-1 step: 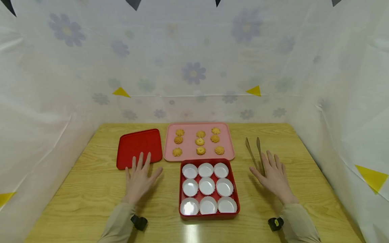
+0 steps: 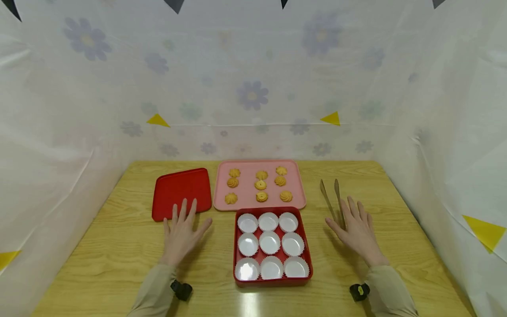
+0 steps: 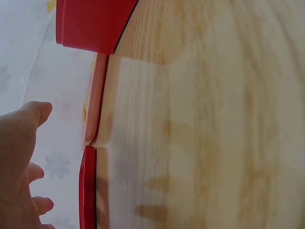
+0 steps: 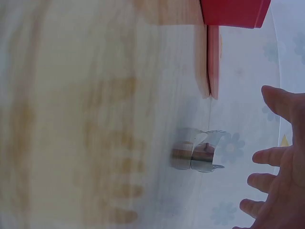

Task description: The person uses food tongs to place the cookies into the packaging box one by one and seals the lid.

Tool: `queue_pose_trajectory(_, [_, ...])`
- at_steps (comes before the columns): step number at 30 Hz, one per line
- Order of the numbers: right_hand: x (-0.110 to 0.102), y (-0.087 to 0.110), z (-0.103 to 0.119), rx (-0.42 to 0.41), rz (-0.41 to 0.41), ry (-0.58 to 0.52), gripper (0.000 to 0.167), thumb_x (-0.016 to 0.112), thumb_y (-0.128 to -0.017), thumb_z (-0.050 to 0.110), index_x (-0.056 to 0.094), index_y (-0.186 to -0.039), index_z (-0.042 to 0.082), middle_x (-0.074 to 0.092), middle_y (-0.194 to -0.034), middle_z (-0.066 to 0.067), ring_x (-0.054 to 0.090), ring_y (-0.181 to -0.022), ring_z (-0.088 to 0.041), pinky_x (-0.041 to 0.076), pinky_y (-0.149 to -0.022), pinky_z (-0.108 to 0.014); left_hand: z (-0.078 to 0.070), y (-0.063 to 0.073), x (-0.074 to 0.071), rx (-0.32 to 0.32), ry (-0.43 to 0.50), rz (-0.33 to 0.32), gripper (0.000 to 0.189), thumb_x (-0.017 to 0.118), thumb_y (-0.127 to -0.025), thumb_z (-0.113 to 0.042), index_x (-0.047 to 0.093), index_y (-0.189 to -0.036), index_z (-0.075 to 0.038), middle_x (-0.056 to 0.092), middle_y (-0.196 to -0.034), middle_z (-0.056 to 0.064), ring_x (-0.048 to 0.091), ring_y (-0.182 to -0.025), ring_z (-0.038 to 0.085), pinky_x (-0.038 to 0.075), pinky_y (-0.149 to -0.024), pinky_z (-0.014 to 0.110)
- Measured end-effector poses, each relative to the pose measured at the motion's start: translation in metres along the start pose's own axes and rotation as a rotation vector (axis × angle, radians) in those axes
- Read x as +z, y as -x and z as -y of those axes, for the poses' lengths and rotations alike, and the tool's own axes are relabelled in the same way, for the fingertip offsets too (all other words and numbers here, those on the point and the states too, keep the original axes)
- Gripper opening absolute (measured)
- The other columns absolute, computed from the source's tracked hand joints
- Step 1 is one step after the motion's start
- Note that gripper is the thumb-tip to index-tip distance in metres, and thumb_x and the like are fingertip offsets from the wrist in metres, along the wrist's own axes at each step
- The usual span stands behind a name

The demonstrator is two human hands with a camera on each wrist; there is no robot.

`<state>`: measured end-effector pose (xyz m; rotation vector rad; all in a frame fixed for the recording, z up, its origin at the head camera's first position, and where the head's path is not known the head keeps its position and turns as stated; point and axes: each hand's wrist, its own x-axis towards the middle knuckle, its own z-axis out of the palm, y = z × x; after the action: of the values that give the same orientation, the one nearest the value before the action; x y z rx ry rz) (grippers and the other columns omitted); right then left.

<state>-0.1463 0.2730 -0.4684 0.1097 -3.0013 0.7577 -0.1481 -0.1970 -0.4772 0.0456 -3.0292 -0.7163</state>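
My left hand (image 2: 181, 237) is held above the table with its fingers spread, just in front of a red lid-like tray (image 2: 181, 193). It holds nothing. My right hand (image 2: 358, 235), fingers also spread, hovers by the near end of metal tongs (image 2: 327, 200) and hides part of them. In the right wrist view the tongs (image 4: 202, 155) lie on the table, apart from the fingers. Between the hands stands a red box (image 2: 273, 283) containing white paper baking cups (image 2: 270, 243) in three rows of three. Behind it, several piped cookies (image 2: 261, 197) lie on a pink tray (image 2: 245, 204).
The wooden table (image 2: 107, 246) carries everything. White flowered sheeting (image 2: 253, 141) closes in the back and both sides. The pink tray nearly touches the red box's far edge, and the red lid-like tray (image 3: 87, 191) sits beside the pink tray's left end.
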Motion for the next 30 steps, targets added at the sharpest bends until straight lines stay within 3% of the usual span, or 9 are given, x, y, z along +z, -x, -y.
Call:
queue_pose_trajectory(17, [0.002,-0.003,0.000,0.003,0.009,0.007,0.090,0.052,-0.097,0.057,0.022,-0.159,0.000,0.011,-0.166,-0.029,0.007,-0.150,-0.056,0.008,-0.112,-0.078,-0.006,0.003,0.000,0.011,0.021,0.003,0.087,0.051,-0.095,-0.062,0.018,-0.163,-0.018,0.010,-0.170,0.016,0.003,-0.155,0.046,0.003,-0.118,0.074])
queue_pose_trajectory(21, [0.001,-0.007,-0.001,0.013,0.032,-0.099,0.086,0.052,-0.099,0.051,0.021,-0.157,-0.006,0.011,-0.162,-0.037,0.010,-0.146,-0.062,0.014,-0.111,-0.079,-0.016,0.005,-0.001,0.032,0.084,0.029,0.085,0.050,-0.096,-0.062,0.021,-0.162,-0.015,0.015,-0.168,0.020,0.006,-0.155,0.048,0.008,-0.119,0.072])
queue_pose_trajectory(24, [-0.001,-0.010,-0.003,0.042,0.071,-0.256,0.084,0.050,-0.102,0.044,0.016,-0.156,-0.010,0.009,-0.160,-0.040,0.011,-0.145,-0.063,0.018,-0.110,-0.078,-0.028,0.009,-0.001,0.043,0.176,0.058,0.085,0.052,-0.096,-0.059,0.024,-0.161,-0.012,0.020,-0.166,0.021,0.011,-0.154,0.048,0.013,-0.121,0.068])
queue_pose_trajectory(27, [-0.004,-0.011,-0.004,0.093,0.115,-0.367,0.085,0.049,-0.103,0.042,0.008,-0.157,-0.009,0.008,-0.161,-0.040,0.011,-0.147,-0.060,0.019,-0.112,-0.075,-0.041,0.015,-0.001,0.045,0.274,0.093,0.084,0.055,-0.096,-0.056,0.028,-0.159,-0.007,0.029,-0.163,0.023,0.024,-0.151,0.047,0.022,-0.120,0.065])
queue_pose_trajectory(30, [-0.007,-0.013,-0.004,0.130,0.139,-0.388,0.088,0.049,-0.103,0.044,0.005,-0.158,-0.008,0.008,-0.161,-0.039,0.013,-0.147,-0.058,0.022,-0.113,-0.073,-0.054,0.022,0.001,0.036,0.367,0.128,0.079,0.060,-0.096,-0.050,0.035,-0.155,-0.004,0.044,-0.154,0.023,0.045,-0.140,0.044,0.038,-0.113,0.060])
